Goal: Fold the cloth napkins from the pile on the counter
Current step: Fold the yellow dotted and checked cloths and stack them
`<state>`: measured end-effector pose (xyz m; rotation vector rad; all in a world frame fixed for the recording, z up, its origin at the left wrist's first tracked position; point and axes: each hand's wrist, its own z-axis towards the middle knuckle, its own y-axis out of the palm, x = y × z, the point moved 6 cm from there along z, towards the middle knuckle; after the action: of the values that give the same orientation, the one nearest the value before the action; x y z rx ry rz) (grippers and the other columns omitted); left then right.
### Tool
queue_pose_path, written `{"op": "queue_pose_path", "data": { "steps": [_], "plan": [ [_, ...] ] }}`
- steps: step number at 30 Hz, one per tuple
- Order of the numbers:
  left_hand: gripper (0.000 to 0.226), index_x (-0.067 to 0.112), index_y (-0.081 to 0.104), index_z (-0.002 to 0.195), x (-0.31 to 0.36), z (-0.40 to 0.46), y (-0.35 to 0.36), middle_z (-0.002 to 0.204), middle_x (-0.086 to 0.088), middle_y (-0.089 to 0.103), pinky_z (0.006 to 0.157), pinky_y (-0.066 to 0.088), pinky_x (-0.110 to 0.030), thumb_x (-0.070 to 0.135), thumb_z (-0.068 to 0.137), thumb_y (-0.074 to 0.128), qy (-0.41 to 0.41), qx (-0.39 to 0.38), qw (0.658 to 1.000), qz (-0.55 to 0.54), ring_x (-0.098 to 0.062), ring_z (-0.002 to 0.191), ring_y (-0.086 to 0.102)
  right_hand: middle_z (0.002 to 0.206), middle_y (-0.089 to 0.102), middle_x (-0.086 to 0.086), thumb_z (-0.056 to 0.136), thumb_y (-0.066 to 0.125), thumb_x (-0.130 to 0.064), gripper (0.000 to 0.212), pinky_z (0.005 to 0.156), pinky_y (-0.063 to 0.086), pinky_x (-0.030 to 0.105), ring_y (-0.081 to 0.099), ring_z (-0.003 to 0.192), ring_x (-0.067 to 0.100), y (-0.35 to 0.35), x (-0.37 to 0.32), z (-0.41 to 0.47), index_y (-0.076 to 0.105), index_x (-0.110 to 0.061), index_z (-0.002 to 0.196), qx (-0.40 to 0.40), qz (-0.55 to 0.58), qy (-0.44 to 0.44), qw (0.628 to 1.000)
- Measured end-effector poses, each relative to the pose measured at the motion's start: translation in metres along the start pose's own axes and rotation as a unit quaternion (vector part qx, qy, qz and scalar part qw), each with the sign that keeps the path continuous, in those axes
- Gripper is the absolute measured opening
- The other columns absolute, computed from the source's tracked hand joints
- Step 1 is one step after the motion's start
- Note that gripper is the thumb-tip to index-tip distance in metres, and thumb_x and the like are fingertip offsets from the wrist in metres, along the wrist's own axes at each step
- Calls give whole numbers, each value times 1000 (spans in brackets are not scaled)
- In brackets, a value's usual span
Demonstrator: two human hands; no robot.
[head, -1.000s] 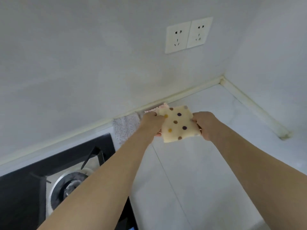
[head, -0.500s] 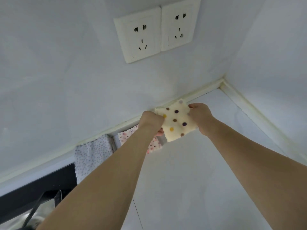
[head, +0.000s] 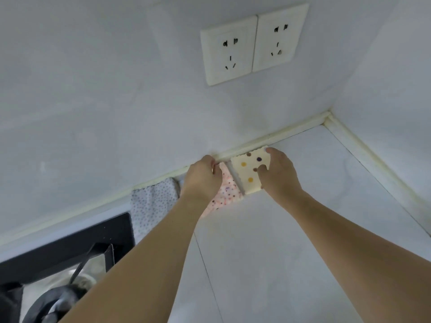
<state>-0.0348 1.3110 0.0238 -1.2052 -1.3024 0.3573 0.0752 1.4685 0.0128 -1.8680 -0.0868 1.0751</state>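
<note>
The folded cream napkin (big coloured dots, no writing) lies on the table by the far wall, right hand fingers flat on it; left hand fingers rest curled over the pink napkin just left.

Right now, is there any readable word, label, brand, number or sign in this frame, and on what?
None: no text is readable.
The two wall sockets show only pin holes.
The cream napkin bears coloured dots, the pink napkin small specks: patterns, not writing.
</note>
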Motion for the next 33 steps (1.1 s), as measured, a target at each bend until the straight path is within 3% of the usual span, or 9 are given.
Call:
{"op": "queue_pose_path", "data": {
  "steps": [4, 8, 14, 19, 25, 33],
  "plan": [
    [28, 13, 56, 122, -33, -30, -21, 114, -9, 61, 81, 46, -34, 22, 98, 44, 65, 25, 997, 33, -29, 104, 58, 138, 49, 12, 89, 51, -8, 49, 108, 33, 38, 46, 126, 29, 14, -34, -44, 44, -6, 137, 11, -57, -92, 994],
    [24, 11, 55, 117, -60, -68, -49, 115, -7, 57, 83, 46, -36, 21, 97, 43, 107, 36, 992, 59, -29, 106, 55, 138, 48, 14, 88, 53, -8, 49, 109, 34, 42, 44, 129, 31, 28, -74, -95, 44, -4, 137, 6, -60, -136, 989],
    [40, 10, 43, 138, -118, -135, -109, 138, -5, 48, 103, 34, -32, 24, 101, 38, 126, 53, 980, 148, -25, 126, 45, 132, 51, 14, 87, 53, -8, 47, 106, 35, 40, 45, 124, 32, 53, -142, -179, 45, -5, 133, -3, -92, -184, 979],
    [41, 9, 42, 140, -181, -187, -172, 144, -7, 45, 109, 29, -31, 25, 102, 38, 120, 83, 971, 189, -24, 132, 40, 126, 53, 14, 89, 54, -13, 41, 103, 39, 42, 48, 119, 32, 80, -196, -248, 47, -4, 128, -5, -101, -205, 973],
    [43, 12, 40, 143, -237, -247, -232, 147, -4, 44, 110, 32, -33, 30, 103, 37, 87, 111, 972, 189, -22, 134, 41, 138, 48, 12, 91, 54, -13, 48, 110, 31, 39, 42, 130, 30, 104, -246, -305, 44, -5, 137, -26, -109, -226, 968],
    [46, 12, 38, 145, -331, -312, -301, 150, -4, 41, 113, 29, -32, 31, 103, 38, 52, 147, 970, 185, -21, 137, 38, 146, 43, 5, 94, 54, -18, 52, 111, 34, 35, 42, 133, 23, 173, -341, -386, 38, -12, 144, -67, -73, -274, 956]
  ]
}}
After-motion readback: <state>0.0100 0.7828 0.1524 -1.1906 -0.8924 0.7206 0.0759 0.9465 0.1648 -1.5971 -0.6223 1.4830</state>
